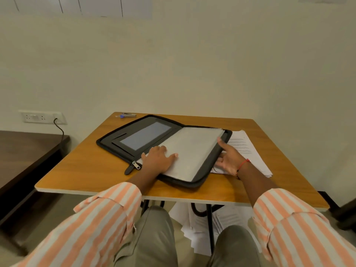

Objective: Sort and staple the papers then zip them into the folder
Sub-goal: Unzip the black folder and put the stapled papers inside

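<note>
Striped sleeves (107, 214) reach over the counter (81, 168) to an open folder (123, 139).

Left hand (159, 159) lies flat, fingers spread, pressing the sheets in the folder's right half (192, 151) and gripping nothing; right hand (229, 160) is open at the folder's 3 o'clock edge, fingertips touching its rim, palm above a loose stack of papers (248, 149) lying half under that edge. Judging by this, some papers are filed, yet the loose stack remains and zipping is not yet done; the zipper pull (134, 166) hangs at 7 o'clock. Stapler (128, 115) sits at the far 11 o'clock corner, well apart. More sheets on the floor (194, 228) lie beneath. Bare counter is widest at 8 o'clock; the folder's near corner sits close to the front edge.
</note>
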